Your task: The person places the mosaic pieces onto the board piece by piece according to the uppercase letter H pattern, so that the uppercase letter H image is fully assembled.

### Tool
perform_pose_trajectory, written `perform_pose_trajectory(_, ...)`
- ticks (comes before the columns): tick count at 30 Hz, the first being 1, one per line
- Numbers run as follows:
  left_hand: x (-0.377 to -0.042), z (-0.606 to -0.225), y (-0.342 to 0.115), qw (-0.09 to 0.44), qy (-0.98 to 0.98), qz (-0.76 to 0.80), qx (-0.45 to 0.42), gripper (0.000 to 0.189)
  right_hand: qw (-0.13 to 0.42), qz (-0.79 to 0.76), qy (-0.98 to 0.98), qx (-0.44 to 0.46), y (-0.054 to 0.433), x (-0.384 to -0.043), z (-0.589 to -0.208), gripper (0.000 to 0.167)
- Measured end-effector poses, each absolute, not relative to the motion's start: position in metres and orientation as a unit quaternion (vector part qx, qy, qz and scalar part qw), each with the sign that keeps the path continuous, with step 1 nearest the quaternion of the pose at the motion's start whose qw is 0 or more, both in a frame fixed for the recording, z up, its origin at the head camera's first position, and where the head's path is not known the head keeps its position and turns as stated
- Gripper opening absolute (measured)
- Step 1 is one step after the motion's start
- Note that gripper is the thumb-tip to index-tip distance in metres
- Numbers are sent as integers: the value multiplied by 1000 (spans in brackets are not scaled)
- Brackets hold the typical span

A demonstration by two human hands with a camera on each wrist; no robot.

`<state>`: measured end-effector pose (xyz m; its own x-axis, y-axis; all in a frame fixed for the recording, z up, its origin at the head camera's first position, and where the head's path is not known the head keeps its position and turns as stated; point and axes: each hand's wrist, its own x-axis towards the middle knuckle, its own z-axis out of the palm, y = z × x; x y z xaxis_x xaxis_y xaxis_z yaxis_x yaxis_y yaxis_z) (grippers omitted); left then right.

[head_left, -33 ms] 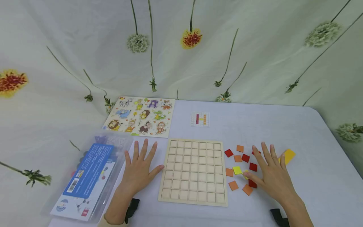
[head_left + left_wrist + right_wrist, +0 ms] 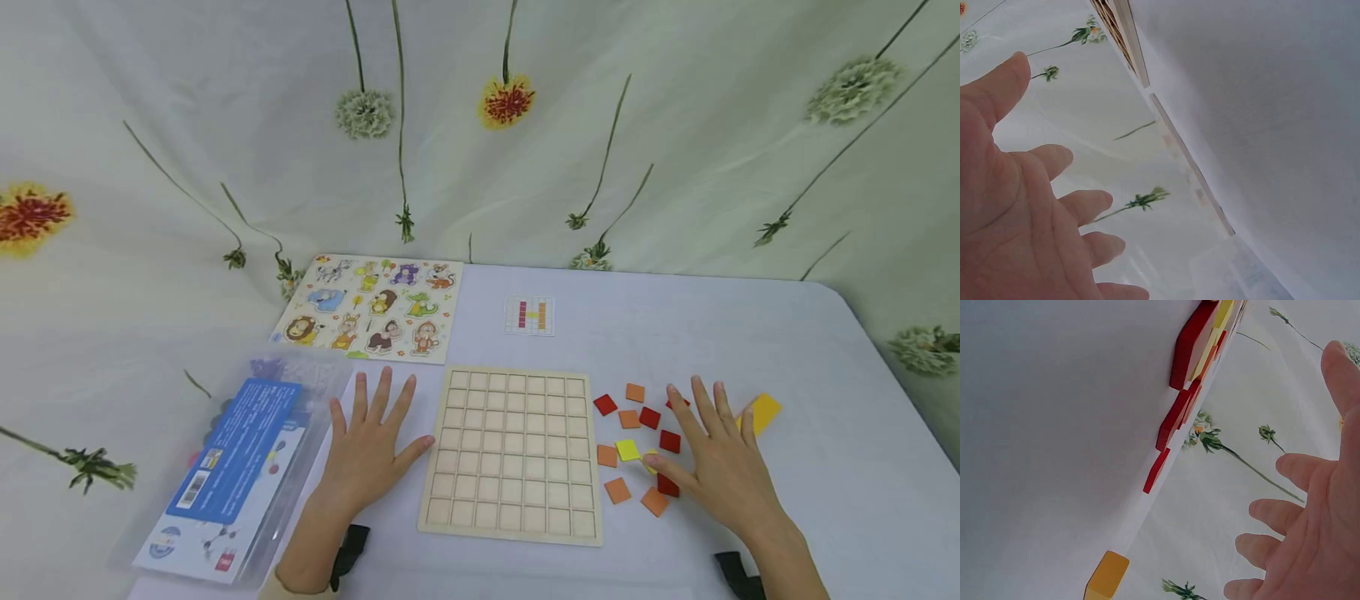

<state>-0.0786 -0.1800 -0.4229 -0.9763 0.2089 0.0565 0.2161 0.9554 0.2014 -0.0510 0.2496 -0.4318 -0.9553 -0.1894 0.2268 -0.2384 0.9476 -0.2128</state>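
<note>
Head view is showing a clear box at the left with a blue label, whose white print and barcode are appearing too small to read. Far on the tabletop, a card is bearing coloured squares forming an H. Left of it, an animal board is lying. Nearer, the grid board is lying between the left hand and the right hand, both holding their fingers spread wide. Red tiles, orange tiles and yellow tiles are lying to its right, some partly hidden by the right hand. Left wrist view is showing the palm and low, thin board edges. Right wrist view is revealing the red tiles' thickness and an end of the yellow block, which the right hand is partly covering in the head view.
</note>
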Motion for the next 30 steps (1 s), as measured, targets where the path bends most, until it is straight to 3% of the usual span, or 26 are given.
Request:
perform_pose_trajectory(5,-81,-422,-180,22,-988,-105,-112,84,126,134,-978,98,252,-54,-429,92)
perform_pose_trajectory(9,-81,-421,-181,21,-985,-125,-116,87,186,162,-965,93,256,-60,-422,88)
perform_pose_trajectory(13,-81,-421,-179,31,-971,-205,-122,92,228,200,-950,80,261,-67,-416,80)
perform_pose_trajectory(16,-80,-422,-175,37,-946,-295,-128,92,229,232,-944,50,262,-72,-412,73)
perform_pose_trajectory(24,-83,-435,-174,11,-848,-520,-105,78,140,295,-944,-49,259,-90,-420,61)
perform_pose_trajectory(30,-90,-454,-175,-22,-816,-574,-57,66,49,347,-927,-134,255,-98,-429,59)
